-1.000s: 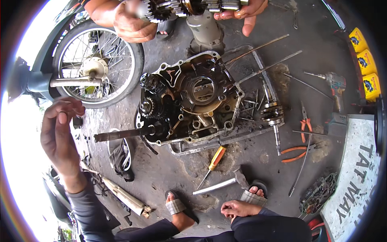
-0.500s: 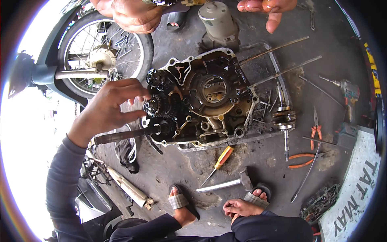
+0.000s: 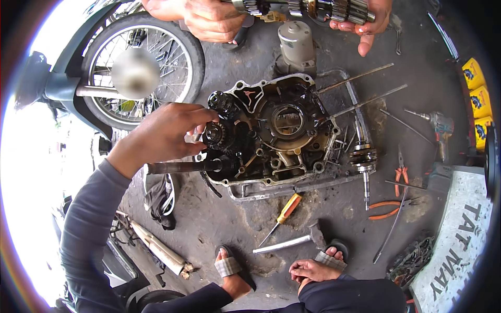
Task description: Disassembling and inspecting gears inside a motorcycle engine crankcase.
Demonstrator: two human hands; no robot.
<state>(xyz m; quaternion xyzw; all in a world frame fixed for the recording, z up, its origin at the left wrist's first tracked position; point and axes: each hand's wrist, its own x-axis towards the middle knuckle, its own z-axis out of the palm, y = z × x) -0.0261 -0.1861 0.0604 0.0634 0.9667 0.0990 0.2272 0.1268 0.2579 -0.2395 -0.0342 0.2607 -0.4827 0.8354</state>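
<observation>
My left hand (image 3: 159, 133) reaches in from the left with thumb and fingertips round a dark, oily gear (image 3: 215, 134) on a shaft end. That gear sits at the left side of an open engine crankcase half (image 3: 255, 156). Just above it is another dark gear cluster (image 3: 223, 103); below, a long dark shaft (image 3: 180, 167) sticks out leftward. My right hand (image 3: 314, 269) rests by my right knee, fingers loosely curled with nothing in them. Across the crankcase, another person's hands (image 3: 216, 21) hold a gear shaft (image 3: 329, 9).
A metal frame (image 3: 271, 191) lies under the crankcase. Right of it lie a crankshaft (image 3: 364, 159), orange-handled pliers (image 3: 401, 175) and a power drill (image 3: 442, 130). A yellow screwdriver (image 3: 288, 208) and hammer (image 3: 313, 237) lie near my feet. A motorcycle wheel (image 3: 195, 68) stands left; a grey cylinder (image 3: 296, 41) stands behind.
The view has shifted, so the crankcase sits lower and further right. My left fingers have closed in on the gear. The other person's gear shaft has come further into view. My right hand stays put.
</observation>
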